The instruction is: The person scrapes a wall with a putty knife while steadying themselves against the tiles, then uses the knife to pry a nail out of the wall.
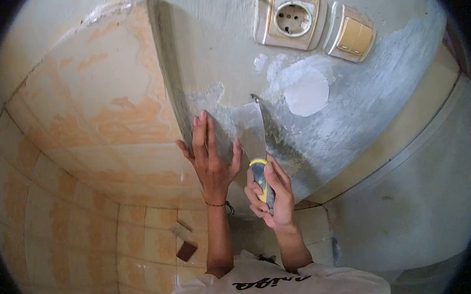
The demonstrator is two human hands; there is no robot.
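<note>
Gripping a putty knife (252,138) at frame centre, the right hand (270,193) presses its blade to the wall (213,51); the left hand (210,154), open-fingered, braces flat beside it.

Dull metal putty knife blade (249,130); rough grey plaster wall (352,107); glossy plastic socket (292,17).

White short-sleeved T-shirt (271,287) with black lettering, thin dark cord bracelet (217,204) on left wrist, bare forearms

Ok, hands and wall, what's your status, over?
Left hand flat on the grey plastered wall. Right hand grips the yellow-handled metal putty knife, blade on the wall. Nothing in the way.
</note>
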